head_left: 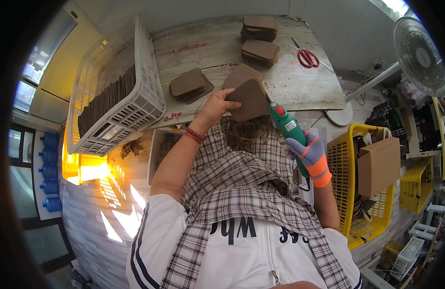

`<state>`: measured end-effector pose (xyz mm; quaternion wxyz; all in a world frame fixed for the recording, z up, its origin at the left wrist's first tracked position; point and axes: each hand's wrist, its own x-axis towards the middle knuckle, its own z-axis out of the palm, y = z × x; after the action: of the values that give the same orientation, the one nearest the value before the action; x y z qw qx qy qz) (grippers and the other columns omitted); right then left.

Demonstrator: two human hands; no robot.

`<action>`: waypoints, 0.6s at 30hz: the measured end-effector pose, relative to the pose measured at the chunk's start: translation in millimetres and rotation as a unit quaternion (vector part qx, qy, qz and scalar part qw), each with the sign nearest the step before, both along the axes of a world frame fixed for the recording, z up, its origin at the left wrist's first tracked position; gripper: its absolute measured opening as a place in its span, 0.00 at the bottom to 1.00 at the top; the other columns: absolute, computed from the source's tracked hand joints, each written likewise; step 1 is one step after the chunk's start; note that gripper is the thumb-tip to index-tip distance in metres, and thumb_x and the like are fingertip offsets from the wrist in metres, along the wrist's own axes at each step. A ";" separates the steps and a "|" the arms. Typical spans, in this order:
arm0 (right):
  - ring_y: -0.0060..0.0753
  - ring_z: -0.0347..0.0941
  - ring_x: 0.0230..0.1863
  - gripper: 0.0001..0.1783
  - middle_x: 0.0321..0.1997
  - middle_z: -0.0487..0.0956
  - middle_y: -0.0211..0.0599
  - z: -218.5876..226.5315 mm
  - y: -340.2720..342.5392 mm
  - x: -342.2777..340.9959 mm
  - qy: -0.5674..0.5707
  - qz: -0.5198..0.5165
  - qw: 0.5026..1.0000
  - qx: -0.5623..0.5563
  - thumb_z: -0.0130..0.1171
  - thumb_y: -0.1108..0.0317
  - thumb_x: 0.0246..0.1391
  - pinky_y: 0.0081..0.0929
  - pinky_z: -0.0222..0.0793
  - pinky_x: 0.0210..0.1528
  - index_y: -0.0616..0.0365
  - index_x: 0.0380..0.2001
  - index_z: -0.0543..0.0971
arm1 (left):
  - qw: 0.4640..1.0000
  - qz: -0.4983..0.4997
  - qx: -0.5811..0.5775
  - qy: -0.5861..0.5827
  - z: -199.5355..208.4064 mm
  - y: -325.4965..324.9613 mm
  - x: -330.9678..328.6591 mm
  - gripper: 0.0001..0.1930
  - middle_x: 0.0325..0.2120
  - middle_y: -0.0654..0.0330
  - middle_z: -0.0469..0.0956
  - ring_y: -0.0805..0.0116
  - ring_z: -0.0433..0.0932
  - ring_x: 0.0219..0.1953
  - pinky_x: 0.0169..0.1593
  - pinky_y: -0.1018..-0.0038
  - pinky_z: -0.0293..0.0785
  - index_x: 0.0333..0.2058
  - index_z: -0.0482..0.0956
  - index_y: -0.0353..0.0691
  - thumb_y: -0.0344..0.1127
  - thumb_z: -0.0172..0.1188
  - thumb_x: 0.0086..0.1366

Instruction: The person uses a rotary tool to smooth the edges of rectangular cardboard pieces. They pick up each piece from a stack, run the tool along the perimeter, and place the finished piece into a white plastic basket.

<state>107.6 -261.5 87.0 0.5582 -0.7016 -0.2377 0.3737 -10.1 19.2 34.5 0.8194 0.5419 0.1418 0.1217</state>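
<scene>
My bare left hand (215,106) pinches a dark brown square pad (251,101) with rounded corners at its left edge. It is held up over my lap at the table's near edge. My right hand (307,151), in a grey and orange glove, is wrapped round a green handheld power tool (285,123) with a red button. The tool's front end is close to the pad's right edge; whether it touches cannot be made out. Behind the pad lie more brown pads (239,74), and to the left sits a small stack of dark pads (189,85).
Two pad stacks (259,48) and red-handled scissors (308,58) lie on the worn table (203,36). A white crate (152,91) full of pads stands left. At right are a yellow basket (342,159) with a cardboard box (378,166) and a fan (420,55). Brown scraps (244,132) lie on my apron.
</scene>
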 end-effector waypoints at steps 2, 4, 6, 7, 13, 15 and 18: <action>0.14 0.67 0.18 0.21 0.21 0.75 0.28 -2.1 2.0 -2.1 -0.012 0.000 1.000 0.000 0.67 0.62 0.47 0.14 0.63 0.21 0.66 0.39 0.74 | 1.000 -0.017 -0.010 0.024 -1.9 -1.8 -2.9 0.19 0.39 0.63 0.79 0.75 0.77 0.38 0.45 0.77 0.74 0.47 0.75 0.35 0.21 0.60 0.54; 0.14 0.67 0.18 0.22 0.21 0.75 0.28 -4.2 4.2 -4.2 -0.026 -0.001 1.000 -0.001 0.67 0.62 0.47 0.14 0.64 0.21 0.66 0.39 0.74 | 0.999 -0.025 -0.002 0.046 -5.0 -4.3 -5.7 0.19 0.39 0.63 0.79 0.76 0.77 0.38 0.44 0.77 0.73 0.47 0.75 0.35 0.21 0.60 0.54; 0.14 0.67 0.18 0.22 0.21 0.75 0.28 6.3 8.4 -9.4 -0.037 -0.008 0.999 -0.027 0.67 0.62 0.47 0.14 0.63 0.21 0.66 0.40 0.74 | 0.997 -0.029 0.002 0.066 -6.2 -7.6 -8.2 0.19 0.39 0.63 0.79 0.76 0.77 0.38 0.44 0.77 0.73 0.47 0.75 0.35 0.21 0.60 0.54; 0.14 0.68 0.18 0.22 0.21 0.75 0.28 10.2 10.1 -11.0 -0.042 -0.011 0.998 -0.040 0.67 0.62 0.47 0.14 0.63 0.21 0.66 0.40 0.74 | 0.997 -0.028 0.001 0.076 -6.2 -9.8 -9.1 0.19 0.39 0.63 0.79 0.76 0.76 0.38 0.44 0.77 0.73 0.46 0.75 0.35 0.21 0.60 0.54; 0.16 0.69 0.18 0.21 0.20 0.75 0.31 12.4 15.3 -9.2 0.019 0.010 0.999 -0.024 0.65 0.63 0.49 0.15 0.64 0.19 0.67 0.40 0.73 | 0.992 -0.022 0.049 0.113 3.9 -10.9 -15.6 0.19 0.38 0.63 0.78 0.75 0.76 0.38 0.44 0.77 0.72 0.46 0.75 0.34 0.21 0.59 0.54; 0.17 0.69 0.17 0.20 0.20 0.75 0.31 13.4 14.5 -8.6 0.021 0.017 0.999 -0.026 0.65 0.63 0.49 0.15 0.65 0.19 0.67 0.40 0.73 | 0.989 -0.024 0.076 0.127 10.0 -8.7 -19.0 0.19 0.38 0.63 0.78 0.76 0.75 0.38 0.44 0.77 0.71 0.46 0.75 0.34 0.21 0.59 0.54; 0.17 0.69 0.17 0.19 0.20 0.75 0.32 8.9 13.2 -8.2 0.051 0.020 0.998 -0.014 0.64 0.63 0.50 0.16 0.66 0.20 0.66 0.38 0.72 | 0.987 -0.038 0.089 0.127 9.8 -2.3 -21.9 0.18 0.38 0.63 0.78 0.76 0.75 0.38 0.44 0.78 0.71 0.46 0.75 0.33 0.20 0.58 0.54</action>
<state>99.4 -248.3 95.9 0.5519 -0.6845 -0.2181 0.4234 -32.0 16.9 44.3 0.7473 0.6286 0.2129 0.0331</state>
